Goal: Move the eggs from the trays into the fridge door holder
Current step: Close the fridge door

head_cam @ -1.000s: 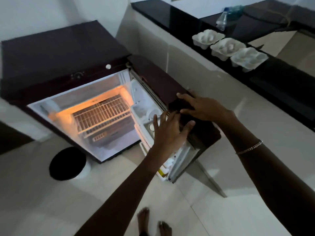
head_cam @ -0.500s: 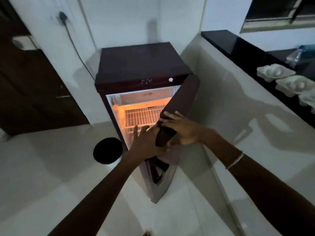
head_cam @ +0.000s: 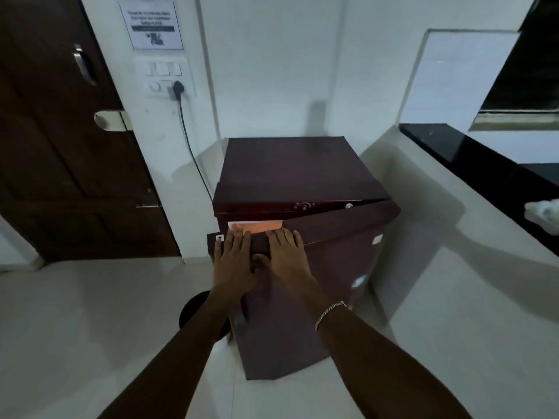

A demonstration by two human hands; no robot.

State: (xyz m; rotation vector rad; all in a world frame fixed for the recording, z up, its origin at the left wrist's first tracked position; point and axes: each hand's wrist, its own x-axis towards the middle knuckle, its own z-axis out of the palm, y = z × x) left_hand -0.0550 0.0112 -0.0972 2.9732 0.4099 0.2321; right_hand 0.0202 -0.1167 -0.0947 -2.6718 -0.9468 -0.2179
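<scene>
- The left hand point(head_cam: 234, 261) lies flat on the top front edge of the fridge door point(head_cam: 317, 267), fingers spread, holding nothing.
- The right hand point(head_cam: 287, 257) rests just beside it on the same edge, also flat and empty, its thumb touching the left hand; a bracelet point(head_cam: 329, 314) sits on that wrist.
- Both palms press on the free side of the door, away from the hinge, likely because a push there swings it most easily.
- The door is almost shut: only a narrow gap at the upper left shows the orange interior light point(head_cam: 257, 227).
- The door holder is hidden behind the door, so I cannot tell how many eggs are in it.
- One pale egg tray point(head_cam: 543, 214) shows at the right edge on the dark counter point(head_cam: 472, 158), too blurred to tell whether eggs remain in it.
- With the door closing, the loading looks finished or paused.
- A dark round object point(head_cam: 193, 313) sits on the floor left of the fridge point(head_cam: 287, 167).
</scene>
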